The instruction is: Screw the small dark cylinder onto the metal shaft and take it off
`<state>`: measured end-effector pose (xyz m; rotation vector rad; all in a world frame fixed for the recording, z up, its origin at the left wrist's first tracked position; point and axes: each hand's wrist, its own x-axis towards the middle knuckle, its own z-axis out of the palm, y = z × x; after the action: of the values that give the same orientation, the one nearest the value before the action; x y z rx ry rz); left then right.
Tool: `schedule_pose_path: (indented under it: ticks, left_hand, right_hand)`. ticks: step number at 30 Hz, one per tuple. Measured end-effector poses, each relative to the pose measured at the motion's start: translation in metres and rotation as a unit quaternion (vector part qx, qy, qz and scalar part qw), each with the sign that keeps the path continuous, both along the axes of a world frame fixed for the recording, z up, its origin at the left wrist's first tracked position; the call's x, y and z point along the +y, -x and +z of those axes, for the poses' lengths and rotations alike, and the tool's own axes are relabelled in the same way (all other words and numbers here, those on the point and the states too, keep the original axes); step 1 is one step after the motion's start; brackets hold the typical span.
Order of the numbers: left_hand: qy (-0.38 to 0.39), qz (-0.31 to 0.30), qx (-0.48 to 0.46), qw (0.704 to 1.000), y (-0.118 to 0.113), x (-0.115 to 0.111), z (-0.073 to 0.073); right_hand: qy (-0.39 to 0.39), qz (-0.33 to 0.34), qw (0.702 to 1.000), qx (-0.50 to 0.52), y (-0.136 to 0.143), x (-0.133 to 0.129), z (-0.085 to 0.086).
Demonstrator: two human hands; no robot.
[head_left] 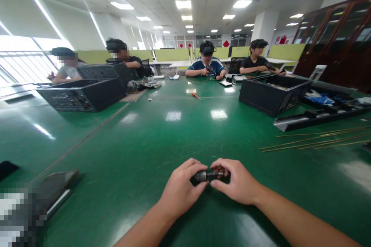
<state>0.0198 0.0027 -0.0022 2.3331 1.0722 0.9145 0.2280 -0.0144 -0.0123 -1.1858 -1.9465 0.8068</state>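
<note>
Low in the middle of the view, my left hand (182, 185) is wrapped round the thick end of a small dark cylindrical tool with a thin metal shaft (202, 176). The tool lies roughly level, its shaft pointing right. My right hand (239, 181) curls round the shaft end, fingertips at the metal and thumb held below. Its palm side partly hides the tip, so the exact contact there is unclear. Both hands are just above the green table (139, 185).
Beyond my hands lies an orange-handled screwdriver (195, 95). Black computer cases stand at left (84, 94) and right (271, 92). Thin brass-coloured rods (315, 139) lie at right. A dark flat panel (58, 185) is near left. Several people sit across the table.
</note>
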Motion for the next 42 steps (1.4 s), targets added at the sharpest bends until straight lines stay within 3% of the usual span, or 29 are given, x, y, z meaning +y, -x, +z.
schedule_pose_path:
  ticks: [5,9,21,42]
  left_hand:
    - [0.004,-0.023,-0.043,0.999,-0.01,0.011,-0.015]
    - [0.003,-0.029,-0.04,0.999,-0.013,0.015,-0.018]
    - [-0.007,-0.017,-0.081,0.997,-0.01,0.007,-0.007]
    - [-0.058,-0.019,-0.065,0.996,-0.004,0.0,-0.004]
  right_hand:
    - [-0.003,-0.016,1.0,-0.002,-0.008,0.008,-0.002]
    - [0.008,-0.018,1.0,0.001,-0.011,0.011,-0.005]
    - [-0.035,0.021,0.999,0.01,-0.007,0.008,-0.004]
    - [-0.072,0.045,0.996,0.003,-0.012,0.005,0.0]
